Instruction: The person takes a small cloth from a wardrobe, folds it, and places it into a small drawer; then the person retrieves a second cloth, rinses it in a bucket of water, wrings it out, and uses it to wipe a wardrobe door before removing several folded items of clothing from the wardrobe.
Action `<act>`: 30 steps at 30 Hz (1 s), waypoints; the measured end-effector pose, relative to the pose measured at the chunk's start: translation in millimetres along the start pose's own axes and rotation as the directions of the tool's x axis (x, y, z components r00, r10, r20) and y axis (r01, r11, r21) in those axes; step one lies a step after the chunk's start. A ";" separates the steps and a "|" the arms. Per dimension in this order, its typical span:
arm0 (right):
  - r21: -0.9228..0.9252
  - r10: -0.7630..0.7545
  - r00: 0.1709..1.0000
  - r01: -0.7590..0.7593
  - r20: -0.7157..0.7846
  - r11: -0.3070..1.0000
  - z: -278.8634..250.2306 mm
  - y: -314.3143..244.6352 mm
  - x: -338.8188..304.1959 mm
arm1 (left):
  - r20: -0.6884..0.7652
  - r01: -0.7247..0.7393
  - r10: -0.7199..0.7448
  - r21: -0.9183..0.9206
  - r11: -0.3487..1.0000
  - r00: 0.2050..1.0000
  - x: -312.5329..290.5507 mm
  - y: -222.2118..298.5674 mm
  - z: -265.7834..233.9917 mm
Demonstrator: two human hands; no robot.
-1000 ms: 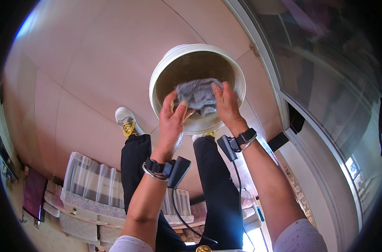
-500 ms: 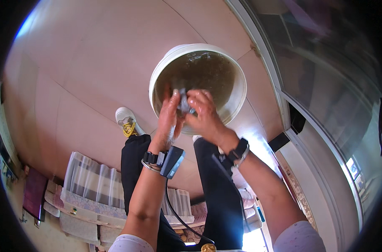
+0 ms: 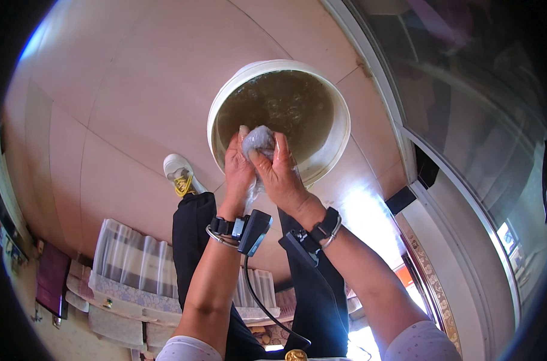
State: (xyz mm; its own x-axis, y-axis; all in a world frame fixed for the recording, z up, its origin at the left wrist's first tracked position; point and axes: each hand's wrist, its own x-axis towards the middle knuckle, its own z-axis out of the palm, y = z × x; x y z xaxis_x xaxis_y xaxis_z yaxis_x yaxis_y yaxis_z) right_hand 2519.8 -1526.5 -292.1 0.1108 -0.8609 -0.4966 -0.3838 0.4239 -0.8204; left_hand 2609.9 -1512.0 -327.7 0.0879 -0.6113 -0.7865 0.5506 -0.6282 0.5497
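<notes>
A wet, greyish cloth point(image 3: 259, 139) is bunched into a lump between my two hands, above the near rim of a white bucket point(image 3: 344, 123). My left hand point(image 3: 237, 168) closes round it from the left, fingers partly hidden behind the lump. On the other side my right hand point(image 3: 281, 174) grips it, the thumb pressed against the near side. A thin wet end of the cloth hangs down between my wrists. Murky brown water point(image 3: 279, 108) fills much of the bucket, with small bubbles on the surface.
The bucket stands on a pinkish tiled floor point(image 3: 147, 90). To the right runs a sliding glass door point(image 3: 466, 102) with its metal frame. My shoe point(image 3: 180, 173) is just left of the bucket. Behind me is a sofa point(image 3: 135, 271) with a striped cover. A cable hangs from my left wrist device point(image 3: 254, 231).
My hands, blurred by motion before, have come closer together round the cloth. It is now squeezed into a tighter lump, and my right hand has shifted slightly left and down.
</notes>
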 end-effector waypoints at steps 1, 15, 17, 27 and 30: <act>0.013 0.060 0.998 -0.060 0.037 0.998 -2.0 2.3 4.3 | 0.033 -0.108 0.105 0.099 0.989 0.994 1.6 -8.2 -2.5; -0.326 0.103 0.981 -0.153 -0.165 0.933 -68.1 51.2 25.6 | 0.040 0.104 -0.107 0.073 0.992 0.993 -18.8 28.2 2.2; -0.381 0.024 0.979 -0.101 -0.201 0.919 -65.0 69.7 20.5 | 0.100 0.198 -0.209 0.106 0.974 0.973 -22.2 46.4 4.7; -0.586 0.046 0.993 0.025 0.106 0.810 -35.3 85.6 48.9 | 0.125 0.354 -0.365 0.102 0.930 0.922 -11.3 34.1 3.8; -0.336 -0.299 0.939 0.340 0.170 0.878 -9.5 12.2 16.8 | -0.043 0.277 -0.278 -0.035 0.960 0.960 -6.0 16.7 -13.2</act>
State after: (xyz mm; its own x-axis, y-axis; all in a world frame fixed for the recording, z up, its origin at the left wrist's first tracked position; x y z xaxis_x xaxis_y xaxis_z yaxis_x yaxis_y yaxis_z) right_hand 2508.3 -1538.4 -307.7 0.3748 -0.8871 -0.2695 -0.6074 -0.0154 -0.7942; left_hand 2629.6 -1512.5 -317.5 -0.0336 -0.3911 -0.9197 0.5820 -0.7558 0.3001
